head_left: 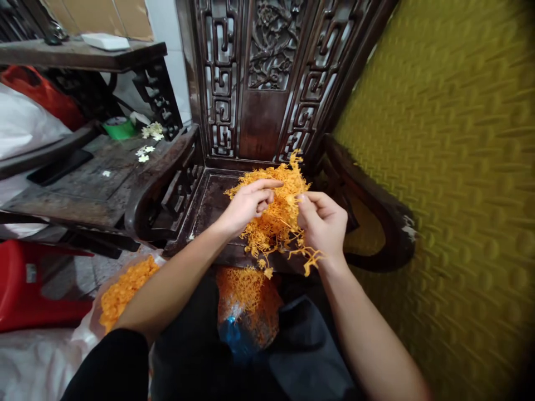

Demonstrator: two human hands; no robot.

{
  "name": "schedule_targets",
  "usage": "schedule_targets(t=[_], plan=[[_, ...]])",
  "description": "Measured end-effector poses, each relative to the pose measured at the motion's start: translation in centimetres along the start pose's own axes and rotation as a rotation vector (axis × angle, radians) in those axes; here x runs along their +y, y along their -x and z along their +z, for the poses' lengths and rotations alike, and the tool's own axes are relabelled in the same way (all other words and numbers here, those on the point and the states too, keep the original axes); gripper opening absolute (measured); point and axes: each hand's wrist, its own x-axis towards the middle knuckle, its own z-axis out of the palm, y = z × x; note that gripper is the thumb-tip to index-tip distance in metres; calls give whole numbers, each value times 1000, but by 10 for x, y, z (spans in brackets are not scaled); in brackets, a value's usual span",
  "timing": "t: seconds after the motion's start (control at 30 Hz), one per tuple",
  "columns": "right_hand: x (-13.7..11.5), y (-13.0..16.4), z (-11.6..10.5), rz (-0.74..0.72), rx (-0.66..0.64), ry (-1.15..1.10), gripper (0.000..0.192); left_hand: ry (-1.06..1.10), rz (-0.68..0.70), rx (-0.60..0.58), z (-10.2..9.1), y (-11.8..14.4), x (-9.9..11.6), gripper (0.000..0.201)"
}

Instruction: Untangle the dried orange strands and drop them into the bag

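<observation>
A tangled heap of orange, thin-branched plastic-looking sprigs (271,217) lies on the seat of a dark carved wooden chair (209,192). Over the heap's left side is my left hand (253,203), its index finger stretched out across the strands and its other fingers curled; I see nothing held in it. At the heap's right edge my right hand (324,223) is closed, thumb and forefinger pinching an orange sprig whose strands lead up into the heap. Loose orange strands (309,259) hang beside its wrist. Between my legs a clear bag (246,306) contains more orange sprigs.
To the left, a bag of orange pieces (127,289) stands near a red plastic stool (16,289). A wooden chair seat beside it bears green tape (120,128) and pale flower-shaped pieces (145,153). Wooden armrests flank the heap; a yellow-green textured surface (451,167) rises at right.
</observation>
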Motion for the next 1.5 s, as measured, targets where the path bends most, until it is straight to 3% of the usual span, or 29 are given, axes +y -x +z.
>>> schedule_targets(t=[0.07,0.23,0.33,0.43,0.7,0.97,1.17,1.3,1.33,1.4,1.5], plan=[[-1,2,2,50,-55,-45,27,-29,-5,-30,4,2,0,46],[-3,2,1,182,-220,-245,27,-185,239,-57,7,7,-2,63],[-3,3,1,197,-229,-291,28,-285,261,-58,5,7,-3,46],[0,3,-1,207,-248,-174,29,-391,279,-49,2,8,-2,32],[4,2,-4,158,-292,12,27,-679,349,-87,-1,9,-7,29],[0,7,1,185,-172,2,30,-817,500,-133,-2,9,-6,28],[5,1,8,305,63,-230,38,-885,474,-161,10,17,9,21],[13,-32,-13,304,291,-320,49,-745,505,-268,17,31,17,28],[15,-38,-19,266,370,-296,49,-709,499,-250,16,32,18,29],[16,-41,-24,218,356,-237,43,-635,410,-118,7,30,18,27],[13,-23,-17,137,132,-171,35,-457,218,112,-13,16,10,19]])
